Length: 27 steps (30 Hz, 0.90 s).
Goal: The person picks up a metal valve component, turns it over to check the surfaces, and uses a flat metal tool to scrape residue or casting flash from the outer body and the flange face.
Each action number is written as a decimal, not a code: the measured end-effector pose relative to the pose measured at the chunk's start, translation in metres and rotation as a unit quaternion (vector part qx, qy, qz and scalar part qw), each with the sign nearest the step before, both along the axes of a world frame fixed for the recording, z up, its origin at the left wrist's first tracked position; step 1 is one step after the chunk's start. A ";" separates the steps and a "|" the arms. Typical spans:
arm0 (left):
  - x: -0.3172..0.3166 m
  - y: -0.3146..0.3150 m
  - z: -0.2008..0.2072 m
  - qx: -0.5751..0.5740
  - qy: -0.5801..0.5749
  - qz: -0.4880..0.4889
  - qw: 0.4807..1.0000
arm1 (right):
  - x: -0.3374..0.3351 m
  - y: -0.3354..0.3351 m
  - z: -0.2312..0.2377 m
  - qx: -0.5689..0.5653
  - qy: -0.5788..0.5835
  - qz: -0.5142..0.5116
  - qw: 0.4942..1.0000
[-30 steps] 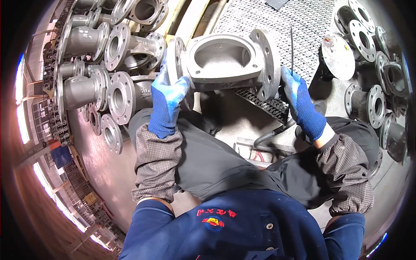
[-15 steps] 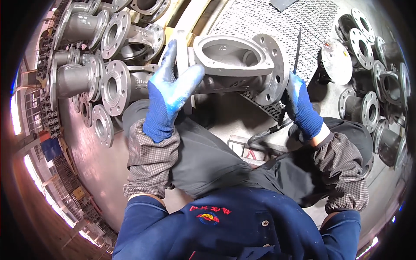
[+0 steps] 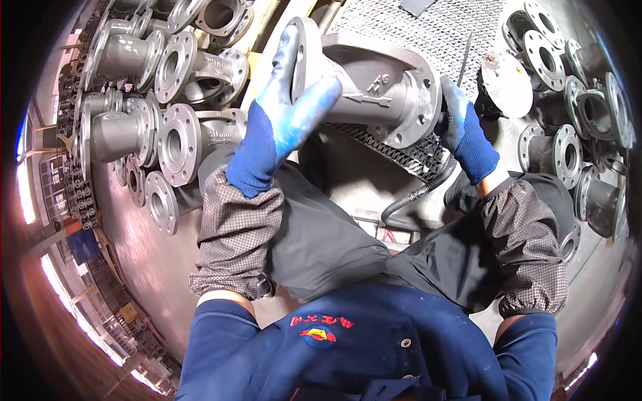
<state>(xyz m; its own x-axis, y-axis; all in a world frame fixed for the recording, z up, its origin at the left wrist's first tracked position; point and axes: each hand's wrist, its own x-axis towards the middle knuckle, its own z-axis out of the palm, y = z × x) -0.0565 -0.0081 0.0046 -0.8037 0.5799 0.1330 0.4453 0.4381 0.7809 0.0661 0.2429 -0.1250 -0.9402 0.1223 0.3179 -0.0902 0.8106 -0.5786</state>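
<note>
A grey cast-metal valve body [image 3: 371, 90] with a flange at each end is held up in front of me. Its side, with a raised arrow, faces me, and its large oval opening is turned away. My left hand [image 3: 284, 110], in a blue coated glove, grips the left flange, thumb along the body. My right hand [image 3: 461, 130], gloved alike, is closed beside the right flange. A slim dark pointed tool [image 3: 466, 59], perhaps a file, sticks up from it. The tool's handle end is mostly hidden, and whether these fingers also bear on the flange I cannot tell.
Several similar flanged castings [image 3: 179, 144] are stacked at the left, and more castings [image 3: 550, 157] lie at the right. Behind the held part is a metal mesh surface [image 3: 394, 27]. A pale round disc [image 3: 506, 83] stands beside it. A dark corrugated hose [image 3: 421, 194] runs below.
The valve body has rolled away from me, so its oval opening has turned from view and its arrowed side shows. Both hands have moved up slightly with it.
</note>
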 end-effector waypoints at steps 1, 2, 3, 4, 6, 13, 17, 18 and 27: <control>-0.003 0.003 -0.002 0.020 -0.020 0.024 0.999 | -0.002 -0.003 -0.006 -0.151 -0.009 -0.018 0.988; -0.003 0.008 -0.005 -0.001 -0.025 0.045 0.999 | 0.000 -0.007 -0.019 -0.298 -0.023 -0.039 0.954; -0.006 0.001 -0.012 -0.003 0.013 0.033 0.999 | -0.003 -0.018 -0.010 -0.383 -0.070 -0.071 0.918; -0.013 -0.013 -0.026 -0.005 0.052 0.020 0.998 | -0.005 -0.028 -0.001 -0.469 -0.112 -0.112 0.869; -0.010 -0.020 -0.034 0.050 0.039 0.000 0.998 | 0.000 -0.034 -0.004 -0.511 -0.144 -0.147 0.835; -0.009 -0.050 -0.033 -0.034 0.232 -0.075 0.969 | 0.004 -0.036 0.002 -0.505 -0.074 -0.034 0.859; -0.002 -0.046 -0.030 -0.045 0.238 -0.013 0.970 | -0.006 -0.041 0.027 -0.604 -0.138 -0.115 0.776; 0.001 -0.042 -0.025 -0.062 0.227 -0.001 0.972 | -0.005 -0.042 0.041 -0.618 -0.183 -0.140 0.752; -0.006 -0.024 -0.026 0.005 0.313 -0.037 0.949 | 0.008 -0.010 0.018 -0.224 -0.064 -0.031 0.972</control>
<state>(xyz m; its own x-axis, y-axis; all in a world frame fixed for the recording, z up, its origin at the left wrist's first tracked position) -0.0627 -0.0324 -0.0211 -0.5224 0.6282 0.5766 0.8527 0.3812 0.3571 0.0740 0.2330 -0.1073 -0.9549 0.2791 0.1016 0.0460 0.4770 -0.8777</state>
